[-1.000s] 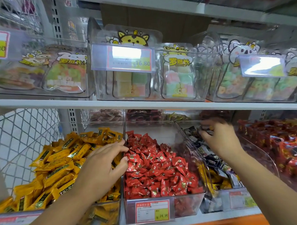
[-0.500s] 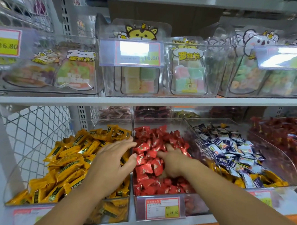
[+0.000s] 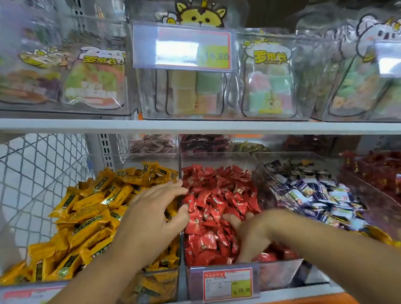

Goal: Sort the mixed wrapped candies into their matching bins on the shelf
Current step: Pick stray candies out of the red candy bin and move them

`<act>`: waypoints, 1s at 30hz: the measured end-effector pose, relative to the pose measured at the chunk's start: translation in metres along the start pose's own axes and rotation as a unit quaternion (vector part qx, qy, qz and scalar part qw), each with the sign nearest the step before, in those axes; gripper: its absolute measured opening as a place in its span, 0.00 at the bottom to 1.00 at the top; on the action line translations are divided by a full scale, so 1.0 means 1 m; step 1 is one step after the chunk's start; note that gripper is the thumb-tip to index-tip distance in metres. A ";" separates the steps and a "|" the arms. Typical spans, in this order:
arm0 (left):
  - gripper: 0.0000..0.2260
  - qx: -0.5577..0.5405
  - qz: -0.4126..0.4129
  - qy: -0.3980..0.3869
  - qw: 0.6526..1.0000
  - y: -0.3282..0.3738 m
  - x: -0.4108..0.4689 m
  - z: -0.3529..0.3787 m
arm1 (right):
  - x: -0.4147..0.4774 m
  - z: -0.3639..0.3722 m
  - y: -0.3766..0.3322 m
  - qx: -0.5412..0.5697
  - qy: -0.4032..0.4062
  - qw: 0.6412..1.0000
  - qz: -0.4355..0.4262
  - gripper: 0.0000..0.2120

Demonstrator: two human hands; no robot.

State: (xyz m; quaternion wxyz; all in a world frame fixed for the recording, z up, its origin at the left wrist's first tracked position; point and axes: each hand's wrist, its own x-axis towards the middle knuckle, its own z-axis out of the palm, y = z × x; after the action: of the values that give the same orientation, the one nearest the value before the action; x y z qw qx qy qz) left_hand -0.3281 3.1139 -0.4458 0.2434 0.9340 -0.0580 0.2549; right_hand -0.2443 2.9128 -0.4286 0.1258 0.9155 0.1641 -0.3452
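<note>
Fingers (image 3: pixel 236 219) of right hand (image 3: pixel 251 238) dig into red candies (image 3: pixel 215 197), grip unclear; left hand (image 3: pixel 151 215) lies spread.

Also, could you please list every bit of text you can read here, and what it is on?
"16.80": upper price tag.
"罗班长": bag of pastel cubes beside it.
"24.90": lower price tag, on the red candy bin.
Fine print on both tags and on the yellow candy wrappers: too blurred to read.

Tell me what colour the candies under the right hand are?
Red. The shiny red wrapped candies around the right hand show best in the head view.
</note>
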 end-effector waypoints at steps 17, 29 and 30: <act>0.29 -0.019 -0.007 -0.009 1.000 0.000 -0.002 -0.002 | -0.032 -0.050 0.025 0.606 0.130 0.769 -0.157 0.12; 0.29 -0.027 -0.010 -0.004 1.000 0.003 -0.002 -0.002 | -0.008 -0.001 0.006 -0.008 0.108 0.993 -0.036 0.18; 0.29 -0.026 -0.010 -0.005 1.000 0.003 -0.002 -0.003 | -0.006 0.001 0.004 0.007 0.115 0.993 -0.034 0.19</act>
State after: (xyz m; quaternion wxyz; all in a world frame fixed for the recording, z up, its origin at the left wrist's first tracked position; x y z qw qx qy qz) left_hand -0.3312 3.1125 -0.4435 0.2696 0.9292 -0.0564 0.2466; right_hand -0.2476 2.9073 -0.4242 0.0879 0.9436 0.2065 -0.2433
